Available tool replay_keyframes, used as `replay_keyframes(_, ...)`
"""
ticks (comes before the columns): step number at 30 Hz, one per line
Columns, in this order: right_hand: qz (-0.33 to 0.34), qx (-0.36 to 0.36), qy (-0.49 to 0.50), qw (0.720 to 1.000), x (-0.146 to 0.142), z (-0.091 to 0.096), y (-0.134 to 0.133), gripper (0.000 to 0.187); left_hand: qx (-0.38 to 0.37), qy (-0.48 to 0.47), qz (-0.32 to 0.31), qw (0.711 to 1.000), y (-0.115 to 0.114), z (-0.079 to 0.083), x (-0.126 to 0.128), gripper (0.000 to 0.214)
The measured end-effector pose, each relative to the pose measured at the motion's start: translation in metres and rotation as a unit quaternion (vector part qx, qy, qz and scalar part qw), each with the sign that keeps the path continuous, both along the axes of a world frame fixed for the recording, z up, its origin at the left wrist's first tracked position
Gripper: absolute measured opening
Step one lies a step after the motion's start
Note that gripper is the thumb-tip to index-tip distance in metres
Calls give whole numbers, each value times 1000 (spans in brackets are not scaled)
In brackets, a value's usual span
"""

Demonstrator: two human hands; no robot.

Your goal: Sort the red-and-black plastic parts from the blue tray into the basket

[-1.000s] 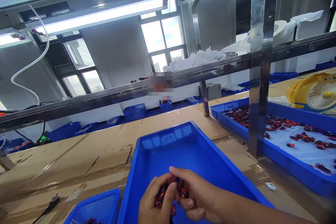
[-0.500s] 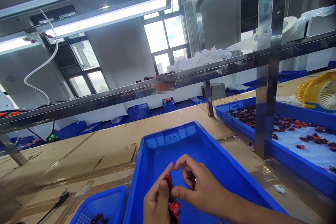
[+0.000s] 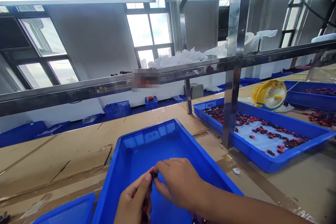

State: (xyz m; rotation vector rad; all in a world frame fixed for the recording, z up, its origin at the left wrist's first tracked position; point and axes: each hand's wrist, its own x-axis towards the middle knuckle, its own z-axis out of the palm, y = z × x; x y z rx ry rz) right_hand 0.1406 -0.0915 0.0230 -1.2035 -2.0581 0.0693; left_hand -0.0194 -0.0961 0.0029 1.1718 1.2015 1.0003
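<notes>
Over a large blue plastic tray (image 3: 181, 131), my two hands meet fingertip to fingertip. My left hand (image 3: 135, 196) is closed around several small red-and-black parts (image 3: 145, 208), partly hidden by the fingers. A small dark part (image 3: 154, 174) sits between the two hands, pinched by the fingertips. My right hand (image 3: 178, 180) has its thumb and fingers at that same part; its palm is turned away from view. More red-and-black pieces (image 3: 195, 218) show in the tray below my right wrist.
A blue basket (image 3: 76, 204) stands at the lower left. To the right, past a metal post (image 3: 232, 77), a blue tray (image 3: 278, 162) holds many red-and-black parts. A yellow fan (image 3: 273, 94) stands behind it. A metal shelf rail (image 3: 110, 85) crosses above the cardboard-covered table (image 3: 78, 147).
The view has turned right and levelled. My hands, slightly apart before, are now together at the small dark part. The right-hand fingers have come over to the left fingertips.
</notes>
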Motion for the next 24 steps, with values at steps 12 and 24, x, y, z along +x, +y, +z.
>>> replay_keyframes(12,133,60,142,979,9,5,1,16,-111,-397,-60,909,-16,35,-11,40)
replay_keyframes(24,144,76,105,981,4,-7,-4,13,-106,-368,-86,920,-24,33,-9,39)
